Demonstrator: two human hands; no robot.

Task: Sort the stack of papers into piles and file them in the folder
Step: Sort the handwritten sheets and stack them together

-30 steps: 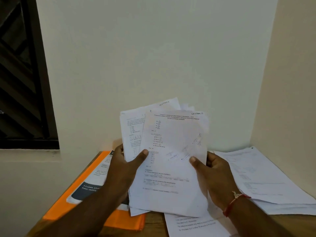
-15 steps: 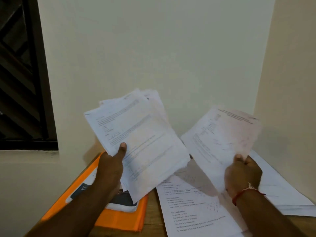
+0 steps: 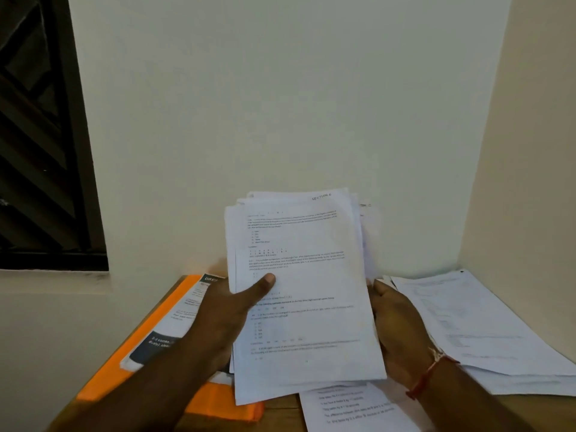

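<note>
I hold a stack of printed white papers (image 3: 305, 294) upright over the table. My left hand (image 3: 227, 316) grips its left edge, thumb pressed on the front sheet. My right hand (image 3: 396, 325) is at the stack's right edge, its fingers hidden behind the sheets. An orange folder (image 3: 149, 338) lies on the table at the left, with a printed leaflet (image 3: 174, 332) on top of it. A pile of papers (image 3: 473, 325) lies at the right. A single printed sheet (image 3: 352, 406) lies on the table under the held stack.
The wooden table (image 3: 280, 419) sits in a corner, with a pale wall behind and another close on the right. A dark window (image 3: 40, 135) is at the upper left. The table's left edge runs just beside the folder.
Half a second ago my right hand held one sheet out to the right, apart from the stack. Now that hand is back at the stack's right edge, and the stack is upright again.
</note>
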